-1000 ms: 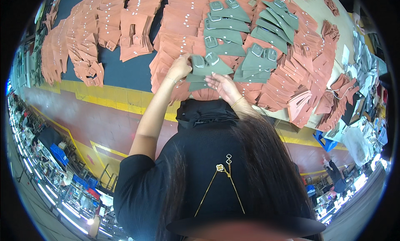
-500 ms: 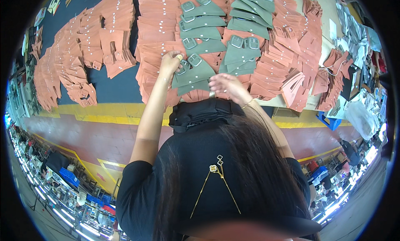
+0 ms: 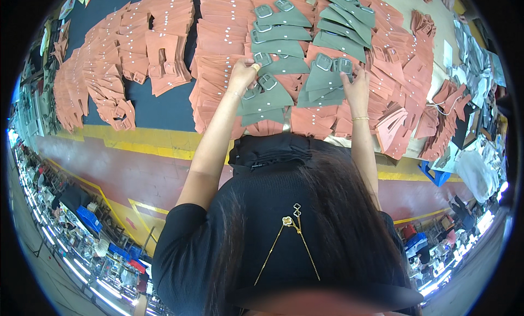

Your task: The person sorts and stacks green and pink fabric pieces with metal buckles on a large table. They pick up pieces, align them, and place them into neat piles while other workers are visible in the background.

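l hand (image 3: 243,77) was at the l edge of a column of green strap panels (image 3: 273,99), thumb + fingertips close tog. by a metal buckle (image 3: 262,60); couldn't tell if it was pinching. r hand (image 3: 357,87) was at the r edge of the lower r green stack (image 3: 317,84), thumb parted from fingers, right by the stack's r buckle (image 3: 343,66); couldn't tell if it was gripping. hands well apart, 1 per green column.

counts: 2 green columns, side by side on the table (image 3: 441,27), atop orange panels (image 3: 218,37). l column: at least 5 pcs, overlapping, 2 buckles on the nearest, 2 on the farthest. r column: 2 stacks, the lower w/ 2 buckles on top, the upper one (image 3: 344,27) fanned, at least 4 layers. orange pcs ran in long rows, too many to count. 1 gold bracelet (image 3: 360,118) on r wrist.

materials: panels looked matte, thin, flat, flared at one end, w/ tiny white marks; buckles silvery, rounded-square frames. dark cover (image 3: 164,109) on the table's l part, pale surface at r. wearer's top (image 3: 262,201) was black, ribbed. floor (image 3: 109,158) reddish w/ yellow bands; at r, a crumpled clear plastic bag (image 3: 475,175).
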### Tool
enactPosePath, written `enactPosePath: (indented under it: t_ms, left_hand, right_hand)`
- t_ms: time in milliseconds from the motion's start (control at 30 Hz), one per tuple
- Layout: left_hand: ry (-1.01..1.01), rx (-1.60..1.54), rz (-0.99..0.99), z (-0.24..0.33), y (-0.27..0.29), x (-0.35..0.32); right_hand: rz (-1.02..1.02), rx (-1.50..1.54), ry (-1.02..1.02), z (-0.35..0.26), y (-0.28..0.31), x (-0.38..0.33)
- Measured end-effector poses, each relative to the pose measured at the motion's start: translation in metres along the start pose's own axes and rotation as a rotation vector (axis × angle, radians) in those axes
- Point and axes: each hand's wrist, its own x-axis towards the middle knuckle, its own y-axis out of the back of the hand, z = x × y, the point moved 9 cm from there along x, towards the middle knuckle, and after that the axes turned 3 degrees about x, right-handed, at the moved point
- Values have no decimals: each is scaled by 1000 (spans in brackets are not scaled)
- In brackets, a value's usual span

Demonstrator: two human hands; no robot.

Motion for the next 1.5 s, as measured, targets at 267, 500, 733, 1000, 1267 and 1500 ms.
enactPosePath:
  t_ms: [267,500,733,1000,1267,1500]
  left_hand:
    - [22,-296,-27,15,5,16]
    - [12,-246,-54,51,1,34]
    - [-5,-88,-157,76,-14,43]
    - [-265,-738,-403,105,-28,-30]
    - [-4,-422,-243,-47,12,-65]
    - [160,-219,-77,-97,28,-58]
  right_hand:
    - [-38,-64,-80,4,-6,0]
    - [-7,-69,-74,4,-2,3]
    - [-201,137,-170,-3,-1,11]
    - [-255,461,-157,-47,31,10]
    - [-382,959,-141,-110,45,-7]
    - [-736,1431,-208,-145,-72,-59]
